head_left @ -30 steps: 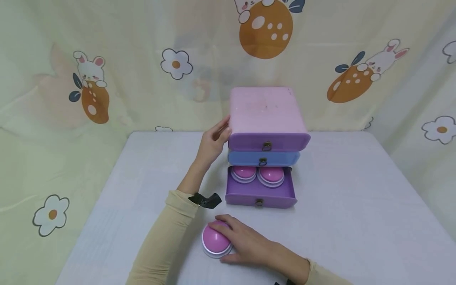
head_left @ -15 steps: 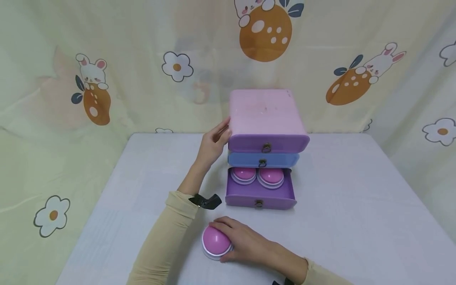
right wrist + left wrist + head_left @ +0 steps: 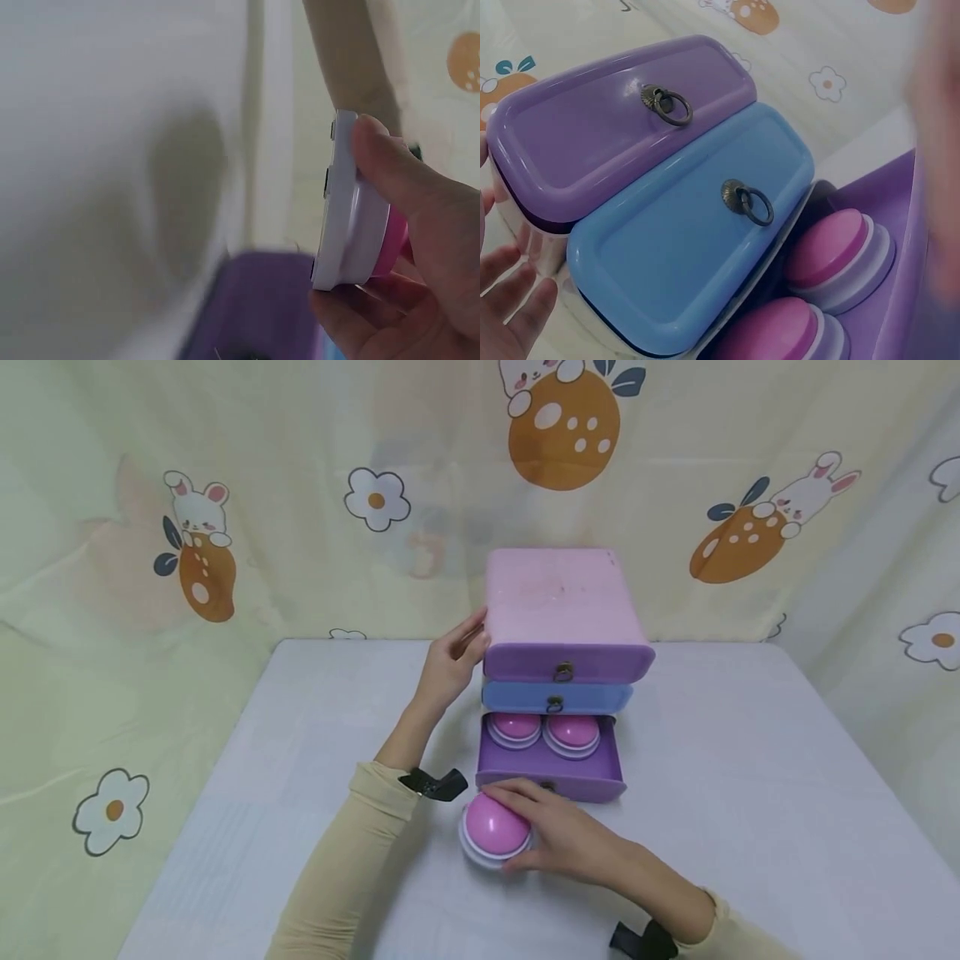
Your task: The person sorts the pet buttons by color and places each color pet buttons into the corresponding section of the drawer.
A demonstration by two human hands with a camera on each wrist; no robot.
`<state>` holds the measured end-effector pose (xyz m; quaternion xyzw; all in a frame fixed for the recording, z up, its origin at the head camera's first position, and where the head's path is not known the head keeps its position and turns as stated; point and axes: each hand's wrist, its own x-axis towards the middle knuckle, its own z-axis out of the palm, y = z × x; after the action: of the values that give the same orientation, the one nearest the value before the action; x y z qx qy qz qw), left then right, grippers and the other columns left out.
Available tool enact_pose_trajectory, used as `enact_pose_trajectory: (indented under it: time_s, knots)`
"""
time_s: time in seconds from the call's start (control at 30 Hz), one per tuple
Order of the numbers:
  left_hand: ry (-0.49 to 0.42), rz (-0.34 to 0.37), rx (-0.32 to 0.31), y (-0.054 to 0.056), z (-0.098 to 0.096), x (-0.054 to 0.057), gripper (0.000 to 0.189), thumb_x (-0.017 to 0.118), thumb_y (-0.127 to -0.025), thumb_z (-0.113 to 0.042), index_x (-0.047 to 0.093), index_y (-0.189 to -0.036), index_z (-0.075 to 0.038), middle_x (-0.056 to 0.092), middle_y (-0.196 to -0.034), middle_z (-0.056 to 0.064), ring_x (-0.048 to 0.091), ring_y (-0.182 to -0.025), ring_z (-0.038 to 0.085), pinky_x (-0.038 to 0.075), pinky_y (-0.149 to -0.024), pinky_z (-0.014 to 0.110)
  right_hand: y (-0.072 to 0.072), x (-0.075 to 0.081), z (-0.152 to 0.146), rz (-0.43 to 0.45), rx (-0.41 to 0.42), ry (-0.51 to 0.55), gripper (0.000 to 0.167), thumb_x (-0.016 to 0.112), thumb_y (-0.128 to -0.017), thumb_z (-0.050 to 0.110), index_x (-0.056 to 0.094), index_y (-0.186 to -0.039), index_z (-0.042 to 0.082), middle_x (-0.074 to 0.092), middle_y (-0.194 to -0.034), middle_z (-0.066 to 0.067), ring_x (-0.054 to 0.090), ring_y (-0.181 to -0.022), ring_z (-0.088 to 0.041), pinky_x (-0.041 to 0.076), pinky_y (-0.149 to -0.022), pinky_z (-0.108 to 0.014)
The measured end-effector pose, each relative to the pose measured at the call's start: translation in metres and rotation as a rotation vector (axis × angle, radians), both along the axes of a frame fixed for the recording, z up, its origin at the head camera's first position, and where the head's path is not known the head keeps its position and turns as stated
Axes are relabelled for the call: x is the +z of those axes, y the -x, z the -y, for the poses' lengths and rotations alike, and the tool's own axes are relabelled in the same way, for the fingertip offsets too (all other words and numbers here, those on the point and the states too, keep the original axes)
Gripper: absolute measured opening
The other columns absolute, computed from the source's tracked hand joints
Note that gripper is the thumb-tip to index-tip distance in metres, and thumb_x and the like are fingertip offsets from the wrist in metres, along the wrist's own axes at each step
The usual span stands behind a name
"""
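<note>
My right hand (image 3: pixel 570 835) grips a round push button (image 3: pixel 497 828) with a pink dome and white base, thumb and fingers on its edge. In the right wrist view the button (image 3: pixel 349 217) is tilted on edge, clear of the table, its small dark feet showing. Before it stands a small chest of drawers (image 3: pixel 558 597) with a pink top. Its bottom purple drawer (image 3: pixel 517 764) is pulled out and holds two similar buttons (image 3: pixel 573 732). My left hand (image 3: pixel 446 672) rests on the chest's left side, fingers (image 3: pixel 529 311) extended.
The purple top drawer (image 3: pixel 525 664) and blue middle drawer (image 3: pixel 517 696) are closed, each with a ring pull (image 3: pixel 676 112). A white cloth covers the table (image 3: pixel 750 793). Behind hangs a curtain (image 3: pixel 300 552) printed with rabbits and flowers.
My right hand has taken hold of the push button, lifted it and carried it right and forward, close to the open drawer's front. The left hand stays against the chest.
</note>
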<state>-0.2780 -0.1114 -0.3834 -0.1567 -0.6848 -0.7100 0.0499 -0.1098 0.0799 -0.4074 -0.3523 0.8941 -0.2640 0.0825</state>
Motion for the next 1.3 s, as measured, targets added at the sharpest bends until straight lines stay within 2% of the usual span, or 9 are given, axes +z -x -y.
enact_pose_trajectory:
  time_s: [0.17,0.3,0.5,0.7,0.87,0.97,1.07,1.2,1.3]
  knots:
    - [0.006,-0.029,0.011,0.001,0.0,-0.002,0.045,0.057,-0.095,-0.017,0.05,-0.138,-0.012,0.053,-0.139,0.014,0.053,-0.126,0.022,0.05,-0.095,0.026,0.016,0.017,-0.024,-0.041,-0.084,-0.002,0.086,0.084,-0.068,0.037,0.044,-0.143,0.021,0.049,-0.139,-0.004,0.054,-0.121,-0.025,0.047,-0.099,-0.045]
    - [0.008,-0.031,0.018,0.0,0.0,-0.002,0.045,0.057,-0.094,-0.017,0.05,-0.138,-0.011,0.053,-0.138,0.014,0.054,-0.126,0.022,0.05,-0.095,0.026,0.033,0.024,-0.039,-0.067,-0.15,-0.005,0.087,0.084,-0.069,0.035,0.042,-0.144,0.019,0.047,-0.141,-0.008,0.052,-0.123,-0.029,0.047,-0.099,-0.047]
    - [-0.001,-0.001,0.01,0.0,-0.001,-0.001,0.045,0.057,-0.095,-0.017,0.05,-0.139,-0.012,0.052,-0.14,0.013,0.052,-0.127,0.022,0.05,-0.095,0.025,0.052,0.021,-0.054,-0.155,-0.156,-0.046,0.087,0.083,-0.071,0.031,0.04,-0.144,0.012,0.043,-0.142,-0.01,0.05,-0.124,-0.033,0.046,-0.1,-0.049]
    - [-0.029,0.0,-0.007,-0.001,-0.001,-0.001,0.045,0.056,-0.095,-0.015,0.048,-0.14,-0.011,0.05,-0.141,0.014,0.05,-0.129,0.024,0.049,-0.097,0.026,0.06,0.016,-0.06,-0.208,-0.183,-0.079,0.088,0.082,-0.072,0.033,0.038,-0.144,0.007,0.043,-0.141,-0.015,0.051,-0.122,-0.036,0.046,-0.099,-0.05]
    - [-0.009,-0.029,0.017,-0.001,-0.001,-0.001,0.044,0.056,-0.095,-0.016,0.05,-0.138,-0.01,0.053,-0.138,0.014,0.054,-0.125,0.023,0.05,-0.094,0.026,0.062,0.017,-0.061,-0.133,-0.218,-0.105,0.087,0.078,-0.075,0.04,0.039,-0.144,0.004,0.047,-0.139,-0.018,0.053,-0.121,-0.037,0.046,-0.099,-0.051]
    - [-0.012,-0.028,0.014,-0.001,-0.001,-0.001,0.044,0.056,-0.095,-0.016,0.05,-0.138,-0.011,0.054,-0.138,0.014,0.054,-0.125,0.023,0.051,-0.094,0.026,0.065,0.018,-0.063,-0.067,-0.208,-0.119,0.084,0.076,-0.077,0.043,0.042,-0.141,0.001,0.051,-0.136,-0.02,0.054,-0.12,-0.035,0.046,-0.099,-0.05]
    - [-0.02,-0.006,0.002,-0.001,-0.001,0.001,0.044,0.056,-0.095,-0.016,0.05,-0.139,-0.011,0.053,-0.139,0.015,0.053,-0.126,0.024,0.05,-0.095,0.026,0.071,0.02,-0.067,0.017,-0.174,-0.117,0.08,0.072,-0.08,0.046,0.044,-0.138,-0.002,0.058,-0.128,-0.019,0.059,-0.111,-0.029,0.049,-0.095,-0.047]
    - [-0.01,0.004,-0.002,-0.01,0.0,0.011,0.045,0.056,-0.095,-0.013,0.048,-0.139,-0.008,0.051,-0.139,0.017,0.052,-0.127,0.027,0.05,-0.095,0.027,0.083,0.023,-0.068,0.119,-0.117,-0.112,0.068,0.066,-0.086,0.046,0.05,-0.131,-0.002,0.064,-0.109,-0.009,0.059,-0.091,-0.017,0.051,-0.08,-0.034]
    - [-0.004,-0.003,-0.001,-0.017,0.0,0.018,0.045,0.054,-0.095,-0.01,0.047,-0.138,-0.003,0.051,-0.138,0.021,0.052,-0.126,0.03,0.051,-0.094,0.029,0.091,0.023,-0.066,0.153,-0.081,-0.098,0.051,0.065,-0.087,0.043,0.06,-0.117,0.002,0.06,-0.088,0.0,0.052,-0.077,-0.011,0.044,-0.066,-0.026]
